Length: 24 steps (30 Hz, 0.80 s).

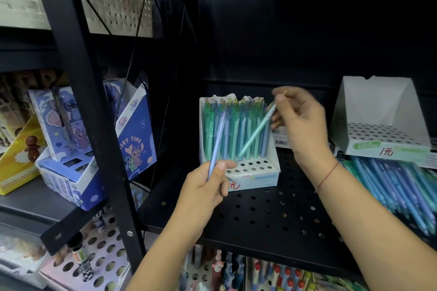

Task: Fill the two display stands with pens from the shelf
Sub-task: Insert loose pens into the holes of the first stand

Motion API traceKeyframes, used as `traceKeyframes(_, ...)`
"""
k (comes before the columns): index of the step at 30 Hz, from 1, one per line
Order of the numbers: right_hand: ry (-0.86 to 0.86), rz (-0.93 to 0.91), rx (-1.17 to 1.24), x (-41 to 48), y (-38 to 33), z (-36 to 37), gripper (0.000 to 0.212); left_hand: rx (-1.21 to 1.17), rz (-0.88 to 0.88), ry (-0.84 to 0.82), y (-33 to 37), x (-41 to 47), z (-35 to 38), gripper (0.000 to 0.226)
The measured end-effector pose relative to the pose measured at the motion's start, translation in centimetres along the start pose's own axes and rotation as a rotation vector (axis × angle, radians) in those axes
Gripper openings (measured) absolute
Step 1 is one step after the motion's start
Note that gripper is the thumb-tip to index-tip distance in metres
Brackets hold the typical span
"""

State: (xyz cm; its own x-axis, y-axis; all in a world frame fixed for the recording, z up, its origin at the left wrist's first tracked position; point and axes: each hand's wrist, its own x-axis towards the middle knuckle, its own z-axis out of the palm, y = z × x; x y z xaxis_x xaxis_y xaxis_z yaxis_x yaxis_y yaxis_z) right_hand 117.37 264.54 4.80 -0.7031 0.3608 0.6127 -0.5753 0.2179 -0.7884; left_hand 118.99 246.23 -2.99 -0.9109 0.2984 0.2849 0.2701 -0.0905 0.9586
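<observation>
A white display stand [254, 176] stands on the black perforated shelf [272, 215]; several green and blue pens fill its back rows, and its front holes are bare. My left hand [203, 194] grips a lavender-blue pen [216, 142] that points up in front of the stand. My right hand [299, 125] pinches a mint-green pen [256, 131], tilted with its tip over the stand's front holes. A second white stand [380, 134] at the right has no pens in its holes. A pile of loose blue pens [402, 184] lies below it on the shelf.
A black upright post [87, 106] divides the shelving. To its left stand blue cartoon boxes [134, 134] and a yellow box [16, 163]. Below the shelf, more pens stand in holed trays [272, 274]. A thin red string circles my right wrist.
</observation>
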Motion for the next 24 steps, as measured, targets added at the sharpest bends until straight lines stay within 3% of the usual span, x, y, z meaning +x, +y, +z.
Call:
traceKeyframes(3,0.106,-0.117,-0.219,0.5,0.4,-1.0,0.011,0.015,0.0,0.006,-0.1,0.0,0.0,0.029)
traceKeyframes(9,0.083,-0.223,-0.532,0.8,1.1,-1.3,0.01,0.018,-0.001,0.011,-0.1,0.0,-0.1,0.029)
traceKeyframes(19,0.071,-0.218,-0.571,0.7,1.1,-1.3,0.02,0.023,0.001,0.01,-0.2,0.1,-0.1,0.029)
traceKeyframes(24,0.037,-0.183,-0.586,0.5,1.2,-1.1,0.007,0.021,0.003,0.007,-0.2,0.0,-0.1,0.028)
